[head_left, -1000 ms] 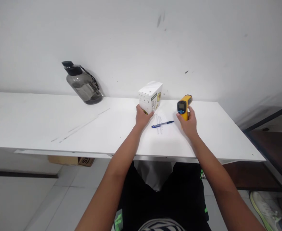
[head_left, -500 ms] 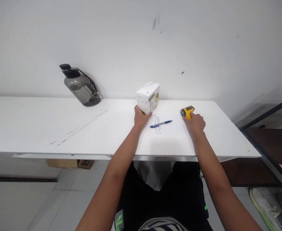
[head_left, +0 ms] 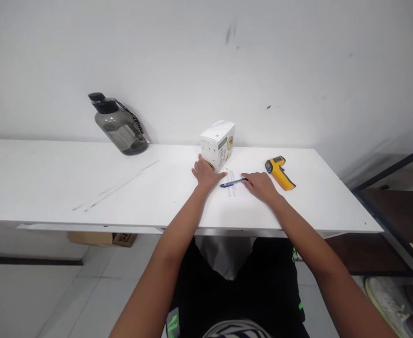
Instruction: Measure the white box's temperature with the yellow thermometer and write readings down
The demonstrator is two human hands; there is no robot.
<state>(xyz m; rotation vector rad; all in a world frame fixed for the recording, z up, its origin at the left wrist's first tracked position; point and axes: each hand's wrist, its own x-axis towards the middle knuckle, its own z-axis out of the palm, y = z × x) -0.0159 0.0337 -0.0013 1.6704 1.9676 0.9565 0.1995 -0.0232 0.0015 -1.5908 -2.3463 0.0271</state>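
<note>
Black trousers [head_left: 241, 295], green markings [head_left: 173, 321], striped top [head_left: 236, 329], bare forearms [head_left: 173, 241]

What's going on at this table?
A person has both arms over the white table. Their left grip, spread open, is against the lower corner of a white box. Their right grip is at one end of a blue pen that lies across a marked paper. A yellow gun-shaped device lies untouched to the right; a gray bottle is at the left.
</note>
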